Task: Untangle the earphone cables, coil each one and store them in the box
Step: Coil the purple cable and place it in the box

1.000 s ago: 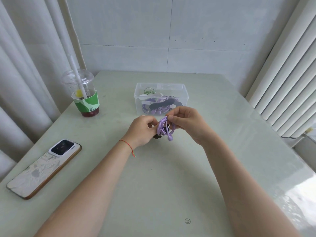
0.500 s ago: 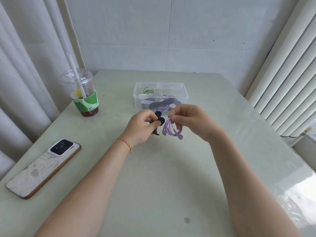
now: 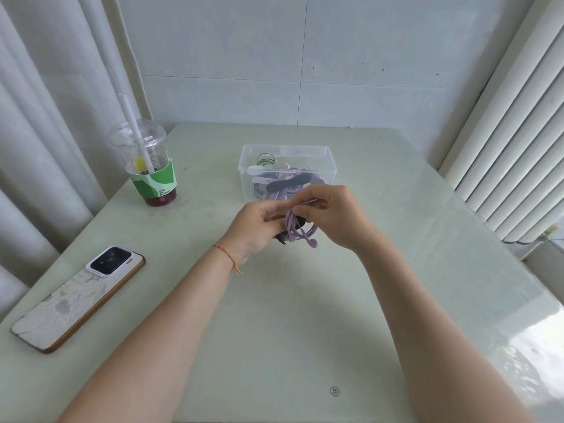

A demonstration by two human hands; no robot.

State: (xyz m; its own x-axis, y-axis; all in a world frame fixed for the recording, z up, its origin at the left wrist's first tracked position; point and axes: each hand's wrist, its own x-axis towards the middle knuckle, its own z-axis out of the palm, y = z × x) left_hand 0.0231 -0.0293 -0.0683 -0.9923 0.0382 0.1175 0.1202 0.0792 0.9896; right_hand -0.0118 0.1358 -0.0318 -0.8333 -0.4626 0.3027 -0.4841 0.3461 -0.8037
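Note:
A coiled purple earphone cable [image 3: 295, 229] hangs between my hands above the table's middle, one earbud dangling at its lower right. My right hand [image 3: 332, 216] pinches the top of the coil. My left hand [image 3: 258, 228] holds a black strap [image 3: 282, 238] against the coil's left side. Just behind my hands stands the clear plastic box [image 3: 331, 166], holding several coiled cables, purple and green, bound with grey and white straps.
A plastic cup [image 3: 146, 166] with a straw and green sleeve stands at the back left. A phone [image 3: 76, 300] lies face down near the left edge. Curtains hang on the left, a radiator stands on the right.
My hands parted for a moment with the black strap in the left and the coil in the right. Now they are together again, the strap against the coil.

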